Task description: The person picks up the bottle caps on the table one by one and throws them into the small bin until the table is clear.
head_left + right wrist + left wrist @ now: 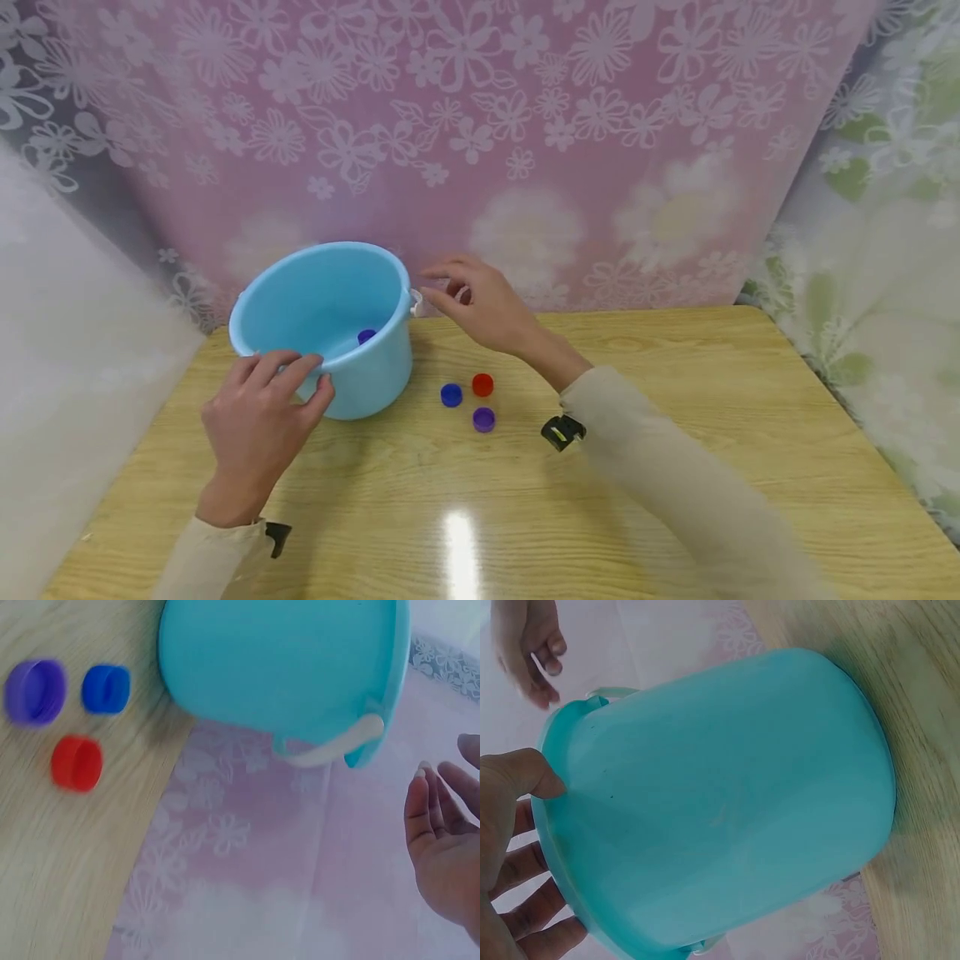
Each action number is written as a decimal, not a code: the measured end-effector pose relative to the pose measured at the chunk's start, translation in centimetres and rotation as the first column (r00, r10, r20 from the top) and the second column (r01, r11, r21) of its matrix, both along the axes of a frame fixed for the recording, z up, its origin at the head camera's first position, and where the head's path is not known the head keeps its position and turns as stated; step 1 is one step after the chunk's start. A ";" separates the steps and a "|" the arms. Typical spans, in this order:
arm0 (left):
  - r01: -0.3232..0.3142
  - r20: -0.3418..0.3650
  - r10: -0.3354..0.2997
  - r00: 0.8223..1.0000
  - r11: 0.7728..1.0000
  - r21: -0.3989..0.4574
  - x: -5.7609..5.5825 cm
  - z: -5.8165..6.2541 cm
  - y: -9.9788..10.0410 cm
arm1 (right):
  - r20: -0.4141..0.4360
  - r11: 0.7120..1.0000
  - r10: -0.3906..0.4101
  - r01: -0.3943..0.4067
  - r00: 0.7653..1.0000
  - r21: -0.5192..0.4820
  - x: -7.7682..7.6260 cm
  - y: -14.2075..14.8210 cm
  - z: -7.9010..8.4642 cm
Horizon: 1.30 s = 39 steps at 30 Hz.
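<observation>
A light blue bucket (375, 379) stands upright on the wooden table. My left hand (262, 408) grips its near rim, the thumb (540, 776) on the outer wall and the fingers hooked over the edge. A purple bottle cap (367, 336) lies inside the bucket. Just right of the far-right rim, my right hand (487, 304) hangs in the air with loosely bent fingers and nothing between them. On the table right of the bucket lie a blue cap (451, 395), a red cap (482, 384) and another purple cap (483, 420).
The bucket's white handle (334, 746) hangs at its right side, below my right hand. A pink flowered curtain (525, 167) runs behind the table (675, 450). Pale cloth (892, 333) hangs along the right edge. A dark strap piece (562, 432) shows at my right wrist.
</observation>
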<state>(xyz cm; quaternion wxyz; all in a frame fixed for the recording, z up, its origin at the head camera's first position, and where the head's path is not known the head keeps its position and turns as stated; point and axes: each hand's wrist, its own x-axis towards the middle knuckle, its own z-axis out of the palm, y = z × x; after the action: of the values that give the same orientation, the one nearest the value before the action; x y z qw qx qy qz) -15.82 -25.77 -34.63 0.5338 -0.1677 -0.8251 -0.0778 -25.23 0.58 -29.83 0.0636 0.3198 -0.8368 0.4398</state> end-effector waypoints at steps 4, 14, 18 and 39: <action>0.001 -0.007 -0.001 1.000 1.000 0.001 -0.2 0.0 0.0 | -0.035 0.999 0.024 -0.022 0.999 0.049 0.6 2.3 -0.7; -0.003 -0.032 0.003 0.999 1.000 0.006 -0.2 0.2 -0.2 | 0.116 0.947 0.138 -0.165 0.984 0.274 2.3 4.8 -5.7; -0.007 -0.034 0.007 0.999 1.000 0.010 -0.3 0.3 -0.2 | 0.240 0.899 0.173 -0.253 0.955 0.358 3.0 4.8 -7.9; -0.011 -0.023 0.011 1.000 1.000 0.020 -0.4 0.0 0.4 | 0.189 0.848 0.112 -0.193 0.976 0.494 4.0 5.7 -12.2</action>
<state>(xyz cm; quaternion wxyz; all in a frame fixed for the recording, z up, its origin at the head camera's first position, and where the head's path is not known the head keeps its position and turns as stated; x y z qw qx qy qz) -16.19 -25.41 -34.67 0.5456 -0.1586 -0.8189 -0.0812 -21.21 6.33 -42.06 -0.1228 0.3563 -0.8973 0.2298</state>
